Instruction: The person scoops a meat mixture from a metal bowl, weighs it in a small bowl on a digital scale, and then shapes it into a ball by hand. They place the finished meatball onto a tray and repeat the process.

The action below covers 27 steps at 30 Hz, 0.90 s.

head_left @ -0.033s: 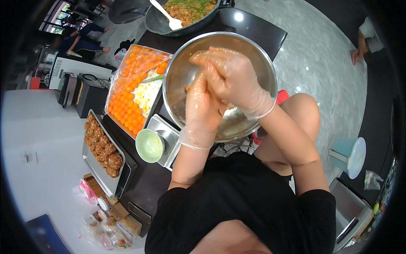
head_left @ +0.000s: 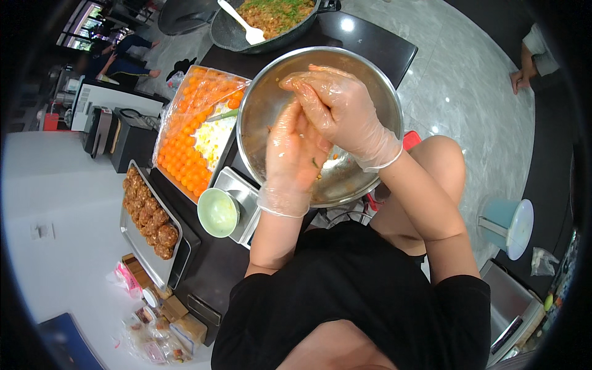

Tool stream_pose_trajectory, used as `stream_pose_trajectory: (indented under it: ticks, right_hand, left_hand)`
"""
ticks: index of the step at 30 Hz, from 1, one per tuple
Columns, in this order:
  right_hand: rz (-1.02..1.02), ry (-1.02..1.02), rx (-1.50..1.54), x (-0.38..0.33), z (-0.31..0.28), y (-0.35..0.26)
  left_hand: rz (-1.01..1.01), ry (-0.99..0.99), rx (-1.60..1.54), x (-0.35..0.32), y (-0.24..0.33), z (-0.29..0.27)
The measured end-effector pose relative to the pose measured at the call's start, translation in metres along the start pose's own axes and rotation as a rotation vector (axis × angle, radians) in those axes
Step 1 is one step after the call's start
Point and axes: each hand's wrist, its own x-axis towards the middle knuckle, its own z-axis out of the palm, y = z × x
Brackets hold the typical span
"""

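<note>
Both my hands wear clear, greasy plastic gloves and are cupped together over a large steel mixing bowl. My left hand has its palm turned up, with a green fleck and small bits stuck near its heel. Across its fingers my right hand curls, closed. Whatever lies between the two hands is hidden. A few orange scraps cling to the bowl's inner wall. Left of the bowl, a tray of orange egg yolks is partly covered with plastic film. Brown meatballs sit in a row on a metal tray.
A pale green bowl stands on a kitchen scale beside the mixing bowl. At the far edge is a black pan of minced filling with a white spatula. Another person's hand shows at upper right. A lidded bucket stands right.
My left hand has shifted slightly left and turned, so more of its palm shows. My right hand has tilted a little over it. The trays and bowls stay put.
</note>
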Motion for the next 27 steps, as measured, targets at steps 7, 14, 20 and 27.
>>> stream_pose_trajectory:
  ticks: [7,14,20,27]
  right_hand:
    - [-0.177,0.037,0.055,0.000,0.021,-0.009]
    - [-0.281,0.149,-0.008,-0.006,0.034,-0.026]
    - [-0.071,0.093,0.014,-0.010,0.033,0.002]
    - [-0.071,0.041,-0.032,-0.012,0.026,0.001]
  left_hand:
    - [-0.157,-0.297,-0.389,0.009,0.002,-0.007]
    - [-0.037,-0.349,-0.281,0.022,-0.003,-0.017]
    - [-0.097,-0.149,-0.104,0.011,0.001,-0.004]
    - [0.023,-0.035,-0.177,0.015,0.016,-0.014]
